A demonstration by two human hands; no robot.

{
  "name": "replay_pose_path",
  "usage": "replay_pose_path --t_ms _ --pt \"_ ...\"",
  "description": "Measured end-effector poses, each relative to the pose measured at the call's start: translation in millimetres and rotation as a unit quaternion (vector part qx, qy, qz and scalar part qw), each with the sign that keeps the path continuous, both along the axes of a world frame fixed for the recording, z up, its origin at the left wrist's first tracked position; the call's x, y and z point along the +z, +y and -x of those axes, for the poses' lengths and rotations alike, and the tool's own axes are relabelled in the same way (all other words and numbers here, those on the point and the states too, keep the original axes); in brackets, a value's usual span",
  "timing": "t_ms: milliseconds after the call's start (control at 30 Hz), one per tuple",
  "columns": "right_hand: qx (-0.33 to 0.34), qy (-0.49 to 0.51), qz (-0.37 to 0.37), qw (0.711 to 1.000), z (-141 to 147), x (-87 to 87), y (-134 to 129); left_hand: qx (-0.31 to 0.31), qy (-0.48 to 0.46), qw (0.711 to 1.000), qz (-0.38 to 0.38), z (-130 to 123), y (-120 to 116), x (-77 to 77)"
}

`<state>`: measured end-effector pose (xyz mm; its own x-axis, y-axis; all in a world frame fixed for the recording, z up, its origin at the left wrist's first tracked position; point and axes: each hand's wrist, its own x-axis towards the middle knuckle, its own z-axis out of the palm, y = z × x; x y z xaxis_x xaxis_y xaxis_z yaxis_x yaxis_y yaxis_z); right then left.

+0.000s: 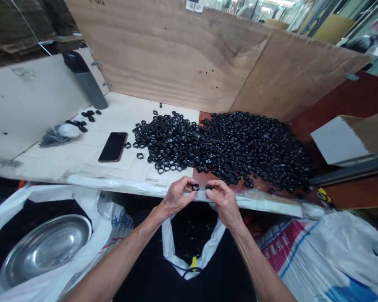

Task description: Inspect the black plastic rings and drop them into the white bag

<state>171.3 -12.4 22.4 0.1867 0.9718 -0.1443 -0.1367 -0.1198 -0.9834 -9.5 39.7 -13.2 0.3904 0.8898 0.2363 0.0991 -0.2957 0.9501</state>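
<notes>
Left hand (177, 195): grip pinches a black ring (195, 188), above the bag (168, 242)!
Right hand (226, 201): grip pinches a small black piece (209, 187), there too.
Heap (248, 147): plenty left, loose on the desk (132, 105) beyond the bag.
Bag: dark pieces (192, 235) already inside, count unclear.

A factory workshop: small black parts (239, 144) lie heaped in bulk on the tabletop (82, 155), plywood boards (176, 54) wall its back edge, and printed sacks (315, 264) stand below its front edge.
</notes>
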Motion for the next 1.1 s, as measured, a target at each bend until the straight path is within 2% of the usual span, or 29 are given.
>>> replay_pose_path --t_ms 100,233,333,433,600,700,933,1033,1100 --pt "0.003 -0.02 -0.007 1.0 14 0.9 -2 -0.009 -0.005 1.0 0.001 -2 -6 4.7" --pt "-0.01 -0.062 -0.045 0.997 17 2.0 -6 0.005 -0.005 1.0 0.002 0 -13 11.5" --pt "-0.02 -0.162 -0.112 0.98 15 3.0 -10 0.005 0.002 1.0 0.005 2 -16 13.1" --pt "-0.004 -0.251 -0.14 0.958 14 -0.3 -12 -0.001 -0.004 1.0 0.022 1 -20 12.8" --pt "0.004 -0.229 -0.141 0.963 14 -5.1 -16 0.004 -0.083 0.994 0.069 -3 -25 13.4" --pt "0.014 -0.215 -0.145 0.966 15 -2.9 -19 -0.005 -0.104 0.994 0.027 -1 -26 14.9" --pt "0.012 -0.252 -0.129 0.959 14 -1.5 -23 -0.005 -0.076 0.994 -0.077 5 -24 17.4" --pt "0.025 -0.277 -0.121 0.953 13 3.0 -24 -0.007 -0.073 0.992 -0.102 6 -25 17.8" --pt "0.034 -0.316 -0.132 0.939 14 7.0 -23 -0.008 -0.077 0.992 -0.101 5 -26 17.3"
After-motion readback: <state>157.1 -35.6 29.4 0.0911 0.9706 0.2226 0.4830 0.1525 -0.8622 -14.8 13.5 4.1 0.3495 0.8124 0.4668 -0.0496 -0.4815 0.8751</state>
